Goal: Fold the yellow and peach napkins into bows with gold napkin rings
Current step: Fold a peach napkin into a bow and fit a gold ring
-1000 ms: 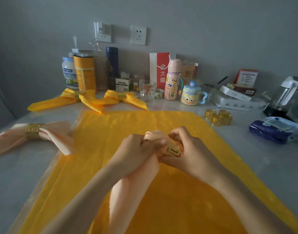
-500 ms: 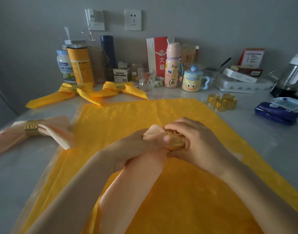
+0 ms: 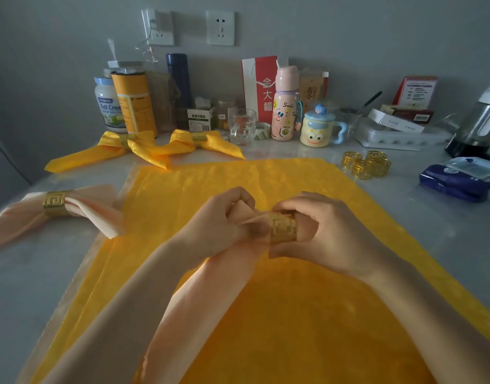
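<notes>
Over the middle of a flat yellow napkin (image 3: 293, 314), my left hand (image 3: 213, 228) grips the folded end of a peach napkin (image 3: 207, 295). Its long tail runs down towards me. My right hand (image 3: 318, 231) holds a gold napkin ring (image 3: 283, 228) that sits around the peach fold. A peach bow (image 3: 80, 209) with a gold ring lies at the left. Two yellow bows (image 3: 155, 151) with rings lie at the back left.
Several spare gold rings (image 3: 366, 164) lie at the back right, near a blue wipes pack (image 3: 460, 181). Bottles, tins, a glass (image 3: 242, 127), a cartoon mug (image 3: 318, 130) and boxes line the wall. A clear jug (image 3: 479, 123) stands at the far right.
The ring has turned so its patterned side faces me and sits further onto the peach fold. My left hand has shifted its grip on the folded end.
</notes>
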Available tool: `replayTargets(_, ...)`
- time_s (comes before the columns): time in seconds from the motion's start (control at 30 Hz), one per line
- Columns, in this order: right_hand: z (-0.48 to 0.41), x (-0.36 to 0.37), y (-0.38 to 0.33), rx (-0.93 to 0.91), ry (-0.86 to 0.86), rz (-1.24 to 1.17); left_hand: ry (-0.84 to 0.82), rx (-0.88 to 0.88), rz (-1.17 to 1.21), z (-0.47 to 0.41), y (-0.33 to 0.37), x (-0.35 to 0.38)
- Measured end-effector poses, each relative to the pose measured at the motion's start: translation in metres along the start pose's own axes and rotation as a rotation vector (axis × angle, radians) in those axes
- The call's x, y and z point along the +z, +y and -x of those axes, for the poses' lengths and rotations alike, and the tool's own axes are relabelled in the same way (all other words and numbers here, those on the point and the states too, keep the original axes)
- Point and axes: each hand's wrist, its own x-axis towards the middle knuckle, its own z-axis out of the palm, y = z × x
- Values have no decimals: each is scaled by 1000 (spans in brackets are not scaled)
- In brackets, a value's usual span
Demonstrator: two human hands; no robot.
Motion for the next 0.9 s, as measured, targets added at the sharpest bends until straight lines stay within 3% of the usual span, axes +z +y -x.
replayTargets(0.2,1,-19,4,482,-55,-506,97,74,-49,-1,1,-3)
replayTargets(0.3,3,-21,6,572,-117,-721,133,84,-98,-2,2,-2)
replayTargets(0.4,1,-18,12,531,-50,-641,135,32,-54,0,5,-3)
replayTargets(0.57,0,-19,12,414,69,-662,-110,-121,292,6,12,-12)
replayTargets(0.63,1,-21,12,383,48,-638,-132,-132,326,6,13,-16)
replayTargets(0.8,2,-17,20,364,-286,-357,-184,-117,-193,2,3,-14)
replayTargets(0.9,2,-11,23,337,-366,-247,-244,-123,-307,0,-2,-15)
